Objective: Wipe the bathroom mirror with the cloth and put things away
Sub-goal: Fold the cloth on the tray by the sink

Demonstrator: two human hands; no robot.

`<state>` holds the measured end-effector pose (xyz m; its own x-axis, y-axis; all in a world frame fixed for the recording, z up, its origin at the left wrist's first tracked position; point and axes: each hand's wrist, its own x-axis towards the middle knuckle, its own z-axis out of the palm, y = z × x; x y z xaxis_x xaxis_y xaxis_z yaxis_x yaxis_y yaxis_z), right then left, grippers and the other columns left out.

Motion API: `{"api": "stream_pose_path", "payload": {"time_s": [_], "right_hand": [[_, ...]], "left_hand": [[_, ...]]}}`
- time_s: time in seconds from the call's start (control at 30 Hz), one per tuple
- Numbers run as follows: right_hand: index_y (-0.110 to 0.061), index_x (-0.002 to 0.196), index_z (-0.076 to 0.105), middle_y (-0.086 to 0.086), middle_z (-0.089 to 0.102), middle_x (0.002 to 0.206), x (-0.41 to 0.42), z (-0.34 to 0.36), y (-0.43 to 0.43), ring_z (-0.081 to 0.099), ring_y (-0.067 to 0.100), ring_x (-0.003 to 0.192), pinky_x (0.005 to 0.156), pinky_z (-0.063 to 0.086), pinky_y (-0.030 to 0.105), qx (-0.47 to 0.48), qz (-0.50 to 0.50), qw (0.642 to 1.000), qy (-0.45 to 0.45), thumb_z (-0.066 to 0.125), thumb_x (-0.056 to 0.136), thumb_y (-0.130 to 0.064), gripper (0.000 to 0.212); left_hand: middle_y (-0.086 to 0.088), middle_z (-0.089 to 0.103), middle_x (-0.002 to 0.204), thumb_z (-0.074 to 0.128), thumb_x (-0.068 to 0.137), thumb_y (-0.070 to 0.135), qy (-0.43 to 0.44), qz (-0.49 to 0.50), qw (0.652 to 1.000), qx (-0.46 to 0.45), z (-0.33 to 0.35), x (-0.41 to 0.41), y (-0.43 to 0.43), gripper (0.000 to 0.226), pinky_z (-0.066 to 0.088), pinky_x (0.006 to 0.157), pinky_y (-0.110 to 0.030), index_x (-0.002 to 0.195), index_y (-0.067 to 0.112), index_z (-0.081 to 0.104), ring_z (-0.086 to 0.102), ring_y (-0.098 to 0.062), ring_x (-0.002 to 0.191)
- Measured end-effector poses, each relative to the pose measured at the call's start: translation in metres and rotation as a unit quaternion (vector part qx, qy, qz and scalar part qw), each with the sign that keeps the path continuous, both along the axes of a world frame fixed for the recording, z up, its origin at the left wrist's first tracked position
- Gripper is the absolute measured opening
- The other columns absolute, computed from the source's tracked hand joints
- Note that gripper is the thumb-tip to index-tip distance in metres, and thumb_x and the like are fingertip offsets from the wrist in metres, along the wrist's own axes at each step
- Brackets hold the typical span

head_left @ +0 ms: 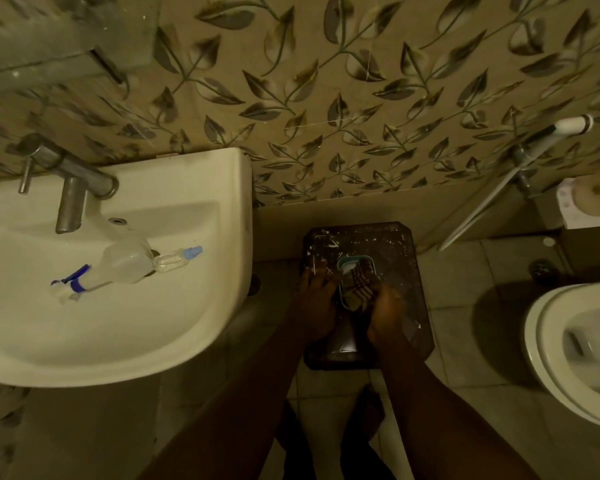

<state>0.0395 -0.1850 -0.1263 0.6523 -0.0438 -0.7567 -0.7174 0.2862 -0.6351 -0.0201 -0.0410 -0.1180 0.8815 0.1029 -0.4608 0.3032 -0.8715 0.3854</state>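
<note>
While both hands grip the cloth (357, 287) – left hand (314, 299), right hand (385, 315), fingers clenched (over a dark stool (413, 271)).

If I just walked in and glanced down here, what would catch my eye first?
Probably the two hands, left hand and right hand, pressing a striped cloth into a small container on a dark, paint-speckled stool in the middle. To the left, a clear spray bottle with a blue trigger lies in the white sink; a toilet shows at the right edge.
</note>
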Motion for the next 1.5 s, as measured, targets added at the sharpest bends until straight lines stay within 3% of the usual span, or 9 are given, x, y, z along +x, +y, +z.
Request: {"api": "stream_pose_path", "payload": {"time_s": [0.2,0.33,0.47,0.63,0.77,0.97,1.07,1.23,1.5], "right_hand": [[0.001,0.132,0.064,0.021,0.067,0.114,0.005,-0.017,-0.004,0.065,0.037,0.104,0.095,0.052,0.049,0.098,-0.018,0.993,0.066,0.042,0.101,-0.03,0.048],[-0.006,0.107,0.066,0.011,0.068,0.093,0.012,-0.006,-0.005,0.068,0.028,0.083,0.07,0.058,0.037,0.058,0.008,0.998,0.0,0.043,0.103,-0.025,0.03],[-0.011,0.088,0.065,0.004,0.065,0.076,0.009,0.03,-0.01,0.062,0.019,0.065,0.058,0.052,0.029,-0.04,0.111,0.973,-0.197,0.051,0.105,-0.011,0.022],[-0.012,0.104,0.073,-0.005,0.069,0.107,0.003,0.093,-0.029,0.061,0.012,0.103,0.088,0.045,0.02,-0.279,0.387,0.728,-0.491,0.064,0.088,-0.017,0.019],[-0.013,0.102,0.076,0.003,0.072,0.124,0.006,0.143,-0.037,0.066,0.024,0.119,0.095,0.053,0.05,-0.314,0.403,0.636,-0.578,0.062,0.097,-0.027,0.021],[-0.042,0.144,0.046,-0.016,0.048,0.148,0.03,0.253,-0.018,0.049,0.008,0.137,0.103,0.051,0.034,-0.204,0.178,0.862,-0.429,0.064,0.092,-0.066,0.06],[-0.031,0.135,0.06,-0.002,0.069,0.135,0.044,0.312,-0.001,0.068,0.019,0.121,0.085,0.062,0.03,-0.056,0.223,0.91,-0.346,0.078,0.088,-0.051,0.055],[-0.02,0.122,0.071,0.005,0.079,0.116,0.037,0.381,0.017,0.077,0.022,0.105,0.086,0.065,0.041,0.033,0.253,0.876,-0.41,0.071,0.096,-0.012,0.026],[-0.022,0.123,0.07,0.005,0.08,0.114,0.007,0.45,0.07,0.078,0.03,0.103,0.087,0.064,0.056,0.097,0.261,0.86,-0.427,0.079,0.08,-0.04,0.047]], "left_hand": [[-0.006,0.032,0.173,0.047,0.11,0.02,-0.009,0.107,0.975,-0.193,-0.007,0.035,-0.014,0.053,0.029,0.126,-0.039,0.163,0.02,0.04,0.031,-0.03,0.157],[-0.009,0.071,0.131,0.047,0.112,0.027,0.025,0.35,0.829,-0.436,0.002,0.052,-0.03,0.029,0.056,0.09,-0.028,0.129,0.016,0.068,0.069,-0.021,0.114],[-0.011,0.076,0.124,0.05,0.109,0.05,-0.001,0.505,0.695,-0.511,0.026,0.067,-0.032,0.045,0.062,0.095,-0.043,0.12,0.015,0.075,0.074,-0.029,0.114],[-0.023,0.068,0.138,0.054,0.107,0.05,0.06,0.518,0.585,-0.621,0.094,0.085,-0.024,0.059,0.053,0.11,-0.048,0.14,0.002,0.064,0.067,-0.036,0.123],[-0.022,0.067,0.141,0.049,0.111,0.037,0.039,0.505,0.582,-0.636,0.157,0.089,-0.019,0.05,0.057,0.095,-0.046,0.145,0.001,0.058,0.067,-0.036,0.122],[-0.021,0.069,0.139,0.051,0.11,0.029,-0.056,0.424,0.608,-0.669,0.276,0.076,-0.006,0.045,0.058,0.1,-0.047,0.147,0.004,0.056,0.069,-0.035,0.123],[-0.026,0.066,0.14,0.052,0.11,0.024,-0.115,0.357,0.66,-0.651,0.337,0.057,0.0,0.042,0.054,0.107,-0.051,0.145,0.001,0.058,0.069,-0.036,0.12],[-0.02,0.075,0.126,0.051,0.111,0.024,-0.243,0.294,0.766,-0.517,0.42,0.029,0.021,0.033,0.061,0.097,-0.045,0.13,0.004,0.069,0.074,-0.032,0.114],[-0.002,0.075,0.129,0.057,0.108,0.041,-0.325,0.354,0.734,-0.48,0.474,-0.011,0.051,0.039,0.058,0.107,-0.049,0.139,0.019,0.064,0.073,-0.022,0.119]]}}
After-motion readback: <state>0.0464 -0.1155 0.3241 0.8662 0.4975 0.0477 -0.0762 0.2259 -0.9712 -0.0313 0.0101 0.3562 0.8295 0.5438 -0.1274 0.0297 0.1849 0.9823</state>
